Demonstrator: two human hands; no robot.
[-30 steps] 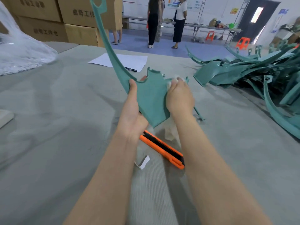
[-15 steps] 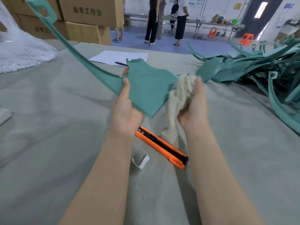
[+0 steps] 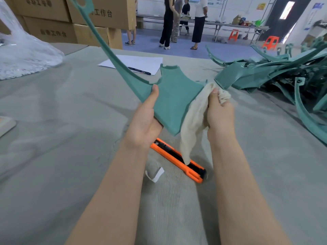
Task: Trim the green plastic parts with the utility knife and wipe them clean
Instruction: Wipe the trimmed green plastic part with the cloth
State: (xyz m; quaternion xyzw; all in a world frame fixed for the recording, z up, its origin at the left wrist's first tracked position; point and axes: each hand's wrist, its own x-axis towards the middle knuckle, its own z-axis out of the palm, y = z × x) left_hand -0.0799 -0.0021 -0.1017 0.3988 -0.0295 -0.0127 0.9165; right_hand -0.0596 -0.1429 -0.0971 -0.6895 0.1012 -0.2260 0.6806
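My left hand (image 3: 144, 121) grips a green plastic part (image 3: 174, 96) by the lower left edge of its broad flat section, thumb on top. The part's long thin arm curves up and left to a looped end at the top edge. My right hand (image 3: 220, 112) holds a cream cloth (image 3: 194, 119) against the part's right edge; the cloth hangs down below the hand. An orange utility knife (image 3: 177, 160) lies on the grey table covering beneath both hands, partly under the cloth's tip.
A pile of green parts (image 3: 276, 75) fills the table's right side. A white sheet (image 3: 139, 63) with a pen lies at the back. A clear plastic bag (image 3: 26, 50) is at left, cardboard boxes (image 3: 99, 13) behind. A paper scrap (image 3: 154, 173) lies by the knife. People stand far off.
The part was turned from upright to tilted with its arm leaning left. My right hand came off the part's upper edge with the cloth and now sits at its right edge.
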